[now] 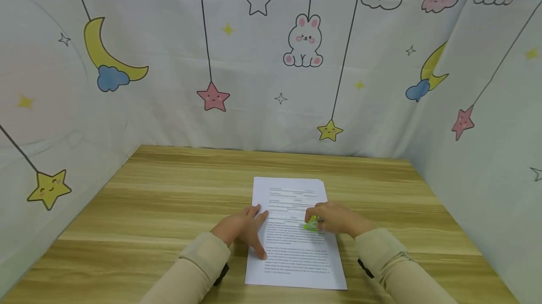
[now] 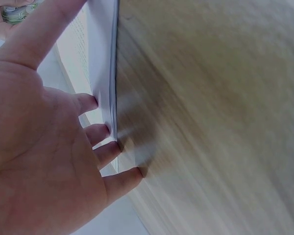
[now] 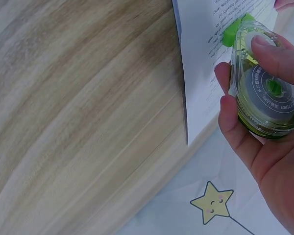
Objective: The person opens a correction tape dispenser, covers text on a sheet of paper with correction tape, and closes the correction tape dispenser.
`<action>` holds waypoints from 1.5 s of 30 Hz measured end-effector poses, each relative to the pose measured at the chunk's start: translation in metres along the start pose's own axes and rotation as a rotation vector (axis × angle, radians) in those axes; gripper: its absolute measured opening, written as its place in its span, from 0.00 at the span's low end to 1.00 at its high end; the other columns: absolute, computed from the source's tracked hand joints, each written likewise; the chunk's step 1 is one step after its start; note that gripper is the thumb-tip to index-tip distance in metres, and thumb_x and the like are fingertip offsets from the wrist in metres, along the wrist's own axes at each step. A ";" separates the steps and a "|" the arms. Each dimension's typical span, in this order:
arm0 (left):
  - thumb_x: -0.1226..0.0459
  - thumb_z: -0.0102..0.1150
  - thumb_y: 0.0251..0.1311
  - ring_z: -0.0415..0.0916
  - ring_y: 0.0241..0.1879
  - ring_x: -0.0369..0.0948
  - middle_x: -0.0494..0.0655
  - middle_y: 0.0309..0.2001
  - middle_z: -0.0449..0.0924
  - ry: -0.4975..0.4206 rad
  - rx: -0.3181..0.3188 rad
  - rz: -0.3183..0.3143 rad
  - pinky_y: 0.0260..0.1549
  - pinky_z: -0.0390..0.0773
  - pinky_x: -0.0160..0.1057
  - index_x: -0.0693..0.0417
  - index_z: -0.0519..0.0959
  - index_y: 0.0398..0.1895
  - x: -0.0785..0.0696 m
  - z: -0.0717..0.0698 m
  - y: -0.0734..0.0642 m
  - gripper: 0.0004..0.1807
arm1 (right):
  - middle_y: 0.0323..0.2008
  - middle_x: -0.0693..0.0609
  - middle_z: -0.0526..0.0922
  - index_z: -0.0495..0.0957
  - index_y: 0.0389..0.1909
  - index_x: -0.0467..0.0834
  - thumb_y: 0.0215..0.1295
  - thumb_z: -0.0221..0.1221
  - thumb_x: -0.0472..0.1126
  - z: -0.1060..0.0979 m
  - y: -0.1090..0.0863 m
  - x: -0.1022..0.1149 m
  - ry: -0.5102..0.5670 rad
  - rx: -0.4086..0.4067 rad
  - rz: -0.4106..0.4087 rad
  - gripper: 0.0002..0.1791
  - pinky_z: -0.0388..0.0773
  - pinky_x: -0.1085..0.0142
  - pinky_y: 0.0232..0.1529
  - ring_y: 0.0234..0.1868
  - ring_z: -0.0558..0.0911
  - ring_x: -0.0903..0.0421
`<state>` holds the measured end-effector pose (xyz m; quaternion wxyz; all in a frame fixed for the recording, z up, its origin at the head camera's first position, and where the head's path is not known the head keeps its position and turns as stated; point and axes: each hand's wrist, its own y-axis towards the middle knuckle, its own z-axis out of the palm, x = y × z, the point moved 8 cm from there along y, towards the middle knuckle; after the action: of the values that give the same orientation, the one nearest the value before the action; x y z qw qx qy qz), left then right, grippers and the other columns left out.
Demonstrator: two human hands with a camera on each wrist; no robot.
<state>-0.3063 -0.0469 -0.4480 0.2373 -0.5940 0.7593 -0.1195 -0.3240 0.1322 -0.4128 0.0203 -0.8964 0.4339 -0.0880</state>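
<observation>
A stack of printed paper sheets [image 1: 296,279] lies on the wooden table, its text facing up. In my right hand [image 1: 340,219] I grip a clear and green correction tape dispenser [image 3: 267,93] over the middle right of the top sheet. The right wrist view shows the thumb on its round side and the fingers curled behind; its green tip part [image 3: 230,32] is over the printed lines. My left hand [image 1: 242,228] rests at the stack's left edge, thumb and fingers spread. In the left wrist view its fingertips [image 2: 108,129] touch the edge of the sheets.
Wood-grain tabletop [image 1: 169,191] surrounds the stack. Behind the table and on both sides hangs a white cloth [image 1: 262,125] printed with stars, moons and rabbits, reaching down to the table's edges.
</observation>
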 end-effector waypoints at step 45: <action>0.44 0.72 0.33 0.43 0.71 0.49 0.49 0.73 0.43 -0.001 -0.022 0.031 0.64 0.56 0.55 0.46 0.52 0.71 -0.005 -0.002 -0.005 0.59 | 0.49 0.46 0.80 0.79 0.41 0.48 0.54 0.59 0.32 -0.005 -0.043 -0.059 0.241 -0.083 0.030 0.14 0.74 0.52 0.46 0.50 0.77 0.46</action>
<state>-0.3020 -0.0439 -0.4426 0.2333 -0.5847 0.7696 -0.1071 -0.3274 0.2052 -0.4114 -0.0676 -0.8728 0.4498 -0.1768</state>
